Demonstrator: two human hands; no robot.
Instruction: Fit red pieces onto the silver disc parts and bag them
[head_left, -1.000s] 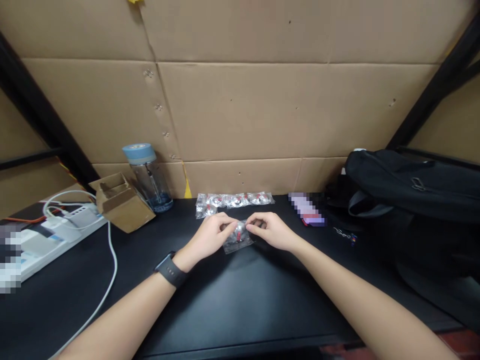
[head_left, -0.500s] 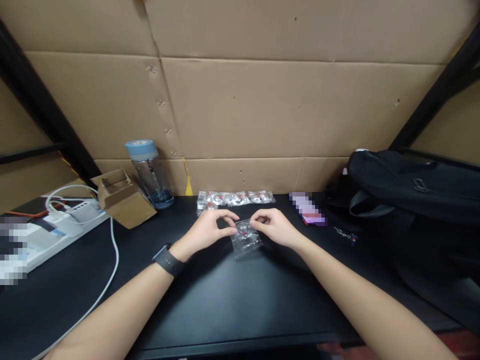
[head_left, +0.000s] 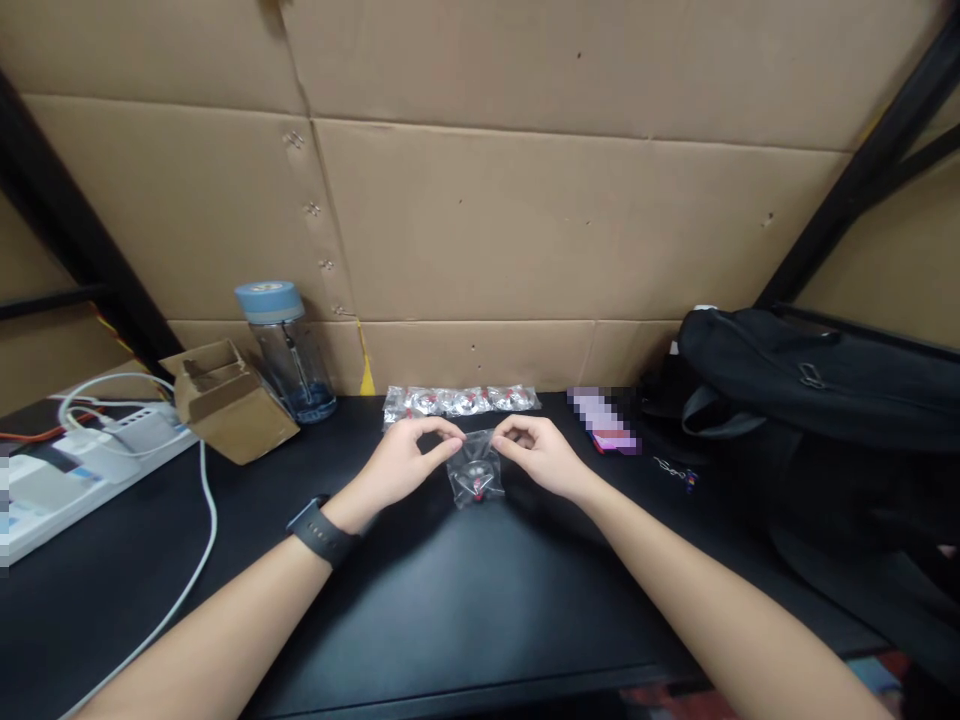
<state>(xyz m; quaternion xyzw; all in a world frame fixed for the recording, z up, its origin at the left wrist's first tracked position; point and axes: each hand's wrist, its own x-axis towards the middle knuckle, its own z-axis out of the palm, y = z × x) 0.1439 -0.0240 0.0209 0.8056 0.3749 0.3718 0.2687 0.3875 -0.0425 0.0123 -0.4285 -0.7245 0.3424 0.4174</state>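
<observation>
A small clear plastic bag point(head_left: 475, 472) with a silvery part and red bits inside hangs just above the black table point(head_left: 465, 600). My left hand point(head_left: 409, 460) pinches its top left corner and my right hand point(head_left: 536, 452) pinches its top right corner. A black watch sits on my left wrist. Behind the hands, a row of several similar filled bags point(head_left: 459, 401) lies along the cardboard wall.
A blue-lidded clear bottle point(head_left: 283, 350) and an open cardboard box point(head_left: 225, 400) stand at the back left. A white power strip point(head_left: 67, 470) with a white cable lies at far left. A black backpack point(head_left: 825, 400) fills the right side. Black shelf struts slant at both sides.
The bag has turned from lying tilted between the hands to hanging straight down from its top edge. Both hands stay in the same place, pinching the bag's corners.
</observation>
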